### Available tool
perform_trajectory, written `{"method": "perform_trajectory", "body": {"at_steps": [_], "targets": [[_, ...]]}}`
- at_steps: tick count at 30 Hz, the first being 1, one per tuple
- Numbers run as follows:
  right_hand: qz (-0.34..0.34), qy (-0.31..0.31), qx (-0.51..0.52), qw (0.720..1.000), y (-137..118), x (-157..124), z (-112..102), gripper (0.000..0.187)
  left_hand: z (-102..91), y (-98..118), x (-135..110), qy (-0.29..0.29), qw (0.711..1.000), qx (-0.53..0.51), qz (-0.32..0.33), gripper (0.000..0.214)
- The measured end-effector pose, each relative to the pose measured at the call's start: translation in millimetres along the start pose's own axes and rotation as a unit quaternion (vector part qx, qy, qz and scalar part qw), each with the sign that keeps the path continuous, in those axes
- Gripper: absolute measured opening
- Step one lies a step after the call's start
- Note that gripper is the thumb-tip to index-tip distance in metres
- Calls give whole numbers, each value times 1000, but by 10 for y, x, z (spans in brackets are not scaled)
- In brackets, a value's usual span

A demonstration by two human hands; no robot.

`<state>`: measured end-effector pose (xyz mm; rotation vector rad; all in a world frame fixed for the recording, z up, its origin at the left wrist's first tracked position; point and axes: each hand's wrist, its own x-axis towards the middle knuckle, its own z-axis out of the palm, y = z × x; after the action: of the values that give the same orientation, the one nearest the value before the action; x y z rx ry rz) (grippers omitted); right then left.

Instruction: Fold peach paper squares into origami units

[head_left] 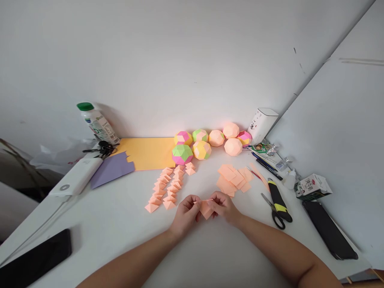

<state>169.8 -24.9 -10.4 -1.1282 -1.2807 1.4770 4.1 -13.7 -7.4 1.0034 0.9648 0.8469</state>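
A small piece of peach paper (206,211) is pinched between my two hands, low over the white table, with one corner pointing down toward me. My left hand (188,212) grips its left side between thumb and fingers. On the right side, my right hand (223,207) holds it the same way. Left of my hands lie rows of folded peach paper units (170,188), overlapping one another. Beyond my right hand is a loose pile of flat peach paper pieces (235,178).
Several faceted paper balls (202,150) stand along the wall. Orange card (150,152) and purple card (112,170) lie left. Scissors (274,212), a black-and-yellow cutter (279,200), pens (267,166) and a small carton (313,187) are right. A phone (39,258) lies front left.
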Motion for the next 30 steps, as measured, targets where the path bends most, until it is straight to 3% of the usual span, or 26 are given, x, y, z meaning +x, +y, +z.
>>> {"method": "perform_trajectory", "body": {"at_steps": [7, 15, 23, 26, 30], "targets": [[-10, 48, 35, 998, 5, 24, -38, 27, 17, 53, 0, 57, 997, -49, 23, 27], [-13, 12, 21, 1000, -4, 27, -19, 26, 36, 15, 2, 18, 997, -58, 45, 28], [-13, 65, 32, 997, 40, 57, -36, 27, 23, -46, 21, 39, 997, -33, 55, 30], [-4, 52, 23, 998, 65, 66, -38, 22, 30, -56, -6, 61, 995, -11, 82, 29], [0, 40, 32, 999, 71, 64, -34, 30, 37, -71, -45, 60, 993, 1, 102, 28]]}}
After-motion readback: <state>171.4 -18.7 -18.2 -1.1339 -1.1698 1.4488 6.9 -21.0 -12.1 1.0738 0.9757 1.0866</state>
